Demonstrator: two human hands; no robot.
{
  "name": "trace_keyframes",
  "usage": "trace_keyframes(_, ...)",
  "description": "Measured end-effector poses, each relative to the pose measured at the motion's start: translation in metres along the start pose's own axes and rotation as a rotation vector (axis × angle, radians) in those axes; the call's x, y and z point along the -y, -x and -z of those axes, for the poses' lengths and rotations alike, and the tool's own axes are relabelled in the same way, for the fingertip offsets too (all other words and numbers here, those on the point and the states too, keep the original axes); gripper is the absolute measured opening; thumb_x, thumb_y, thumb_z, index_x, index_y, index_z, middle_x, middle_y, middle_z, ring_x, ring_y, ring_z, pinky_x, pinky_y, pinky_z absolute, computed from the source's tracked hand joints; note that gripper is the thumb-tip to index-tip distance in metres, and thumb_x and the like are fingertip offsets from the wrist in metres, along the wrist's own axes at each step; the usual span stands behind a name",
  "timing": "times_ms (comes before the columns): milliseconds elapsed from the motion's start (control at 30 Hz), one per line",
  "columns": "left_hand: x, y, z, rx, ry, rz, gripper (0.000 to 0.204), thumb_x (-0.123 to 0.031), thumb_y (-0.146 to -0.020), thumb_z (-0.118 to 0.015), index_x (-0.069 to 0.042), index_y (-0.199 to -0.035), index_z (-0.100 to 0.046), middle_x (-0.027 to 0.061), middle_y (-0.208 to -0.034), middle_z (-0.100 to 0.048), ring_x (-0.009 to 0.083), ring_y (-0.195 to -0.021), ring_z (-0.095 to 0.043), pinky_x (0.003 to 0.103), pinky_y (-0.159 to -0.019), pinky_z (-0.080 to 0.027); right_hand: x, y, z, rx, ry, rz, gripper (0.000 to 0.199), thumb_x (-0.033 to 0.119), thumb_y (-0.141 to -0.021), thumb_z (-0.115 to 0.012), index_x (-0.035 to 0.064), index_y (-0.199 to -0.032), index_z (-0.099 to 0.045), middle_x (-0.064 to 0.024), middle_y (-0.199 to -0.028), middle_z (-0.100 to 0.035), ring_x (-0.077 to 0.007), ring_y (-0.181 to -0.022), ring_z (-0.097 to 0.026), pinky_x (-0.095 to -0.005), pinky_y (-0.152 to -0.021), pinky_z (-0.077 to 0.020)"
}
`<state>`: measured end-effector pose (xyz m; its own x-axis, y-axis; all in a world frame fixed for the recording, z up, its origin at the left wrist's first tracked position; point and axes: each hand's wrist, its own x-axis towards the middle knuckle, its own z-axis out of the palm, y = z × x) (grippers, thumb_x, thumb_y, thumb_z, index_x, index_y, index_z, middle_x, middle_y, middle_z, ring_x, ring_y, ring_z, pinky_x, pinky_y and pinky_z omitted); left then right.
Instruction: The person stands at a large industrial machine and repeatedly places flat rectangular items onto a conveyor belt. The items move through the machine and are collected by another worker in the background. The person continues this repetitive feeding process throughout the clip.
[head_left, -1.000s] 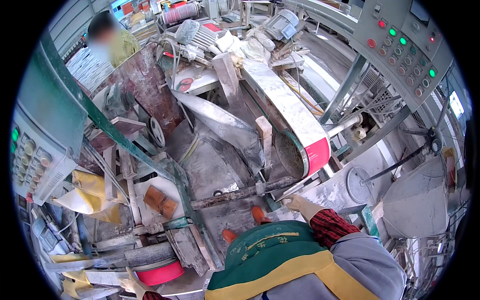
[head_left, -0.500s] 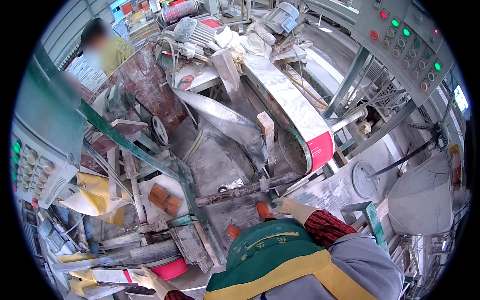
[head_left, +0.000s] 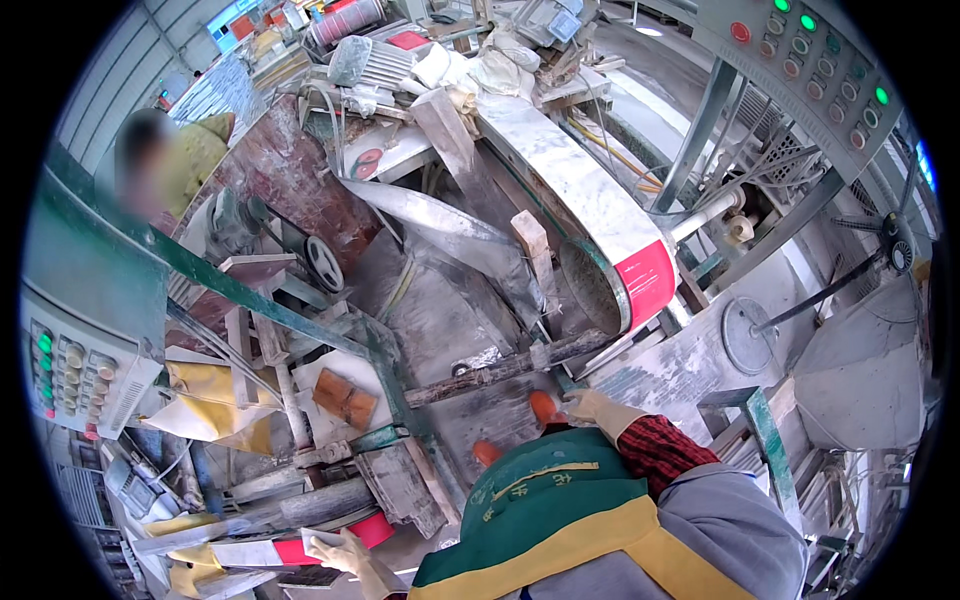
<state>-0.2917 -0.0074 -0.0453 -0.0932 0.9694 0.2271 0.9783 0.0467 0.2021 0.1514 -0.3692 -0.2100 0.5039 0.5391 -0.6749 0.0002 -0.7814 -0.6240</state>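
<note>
My right hand [head_left: 606, 412], in a cream glove with a red-and-black checked cuff, hangs beside the green apron [head_left: 545, 490], above the floor. Its fingers are loosely stretched and nothing shows in them. At the lower left, my left hand [head_left: 348, 558], also gloved, is beside a red-and-white machine cover [head_left: 262, 553]. The fingers of that hand bend around a small pale piece whose kind I cannot make out. Orange boots [head_left: 543, 406] show past the apron. A wooden pole [head_left: 505, 368] lies across, just beyond them.
A long machine with a white top and red rounded end [head_left: 648, 280] stands ahead. Button panels stand at left [head_left: 75, 370] and upper right [head_left: 815, 75]. A green frame [head_left: 755, 430] and a fan [head_left: 893, 245] are at right. Another person [head_left: 190, 165] is far left.
My left hand has moved right along the red-and-white cover, and a pale piece now shows at its fingers. The view has shifted; the other person leans lower and further left.
</note>
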Motion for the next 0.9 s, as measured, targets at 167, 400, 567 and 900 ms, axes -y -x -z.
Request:
trace_keyframes(167,-0.022,0.032,0.000,0.089,0.307,0.050,0.079,-0.014,-0.065,-0.075,0.002,-0.133,-0.037,0.0250,-0.142,-0.026,0.0375,-0.131,-0.030,0.045,-0.108,-0.024,0.008,-0.002,-0.006,0.034,-0.302,-0.058,0.046,0.016,-0.084,-0.054,0.0068,-0.129,-0.048,-0.0128,-0.080,-0.066,-0.0181,-0.061,-0.062,-0.0279,-0.055,-0.0505)
trace_keyframes(400,-0.173,0.088,0.036,0.806,0.952,-0.265,0.071,0.005,-0.065,-0.065,-0.006,-0.132,-0.042,0.0090,-0.130,-0.045,0.0214,-0.123,-0.041,0.032,-0.103,-0.033,0.065,-0.028,-0.031,0.083,-0.750,0.170,0.044,0.013,-0.085,-0.056,0.0088,-0.128,-0.050,-0.0098,-0.072,-0.063,-0.0138,-0.053,-0.055,-0.0286,-0.046,-0.0441)
trace_keyframes(567,-0.283,0.114,0.027,0.697,0.897,-0.945,0.076,-0.006,-0.063,-0.075,0.002,-0.130,-0.040,0.0209,-0.138,-0.037,0.0328,-0.129,-0.035,0.037,-0.105,-0.032,0.226,0.071,-0.007,0.298,-0.900,0.254,0.059,0.036,-0.087,-0.061,0.0124,-0.137,-0.039,-0.0138,-0.113,-0.059,-0.0200,-0.095,-0.060,-0.0342,-0.078,-0.0501)
trace_keyframes(900,-0.260,0.025,0.028,0.648,0.686,-1.069,0.064,-0.010,-0.072,-0.072,-0.004,-0.130,-0.046,0.0190,-0.136,-0.043,0.0308,-0.129,-0.038,0.036,-0.107,-0.028,0.177,0.054,0.097,-0.721,-1.107,0.635,0.076,-0.010,-0.077,-0.053,0.0062,-0.144,-0.019,-0.0143,-0.131,-0.047,-0.0219,-0.118,-0.048,-0.0324,-0.099,-0.0398)
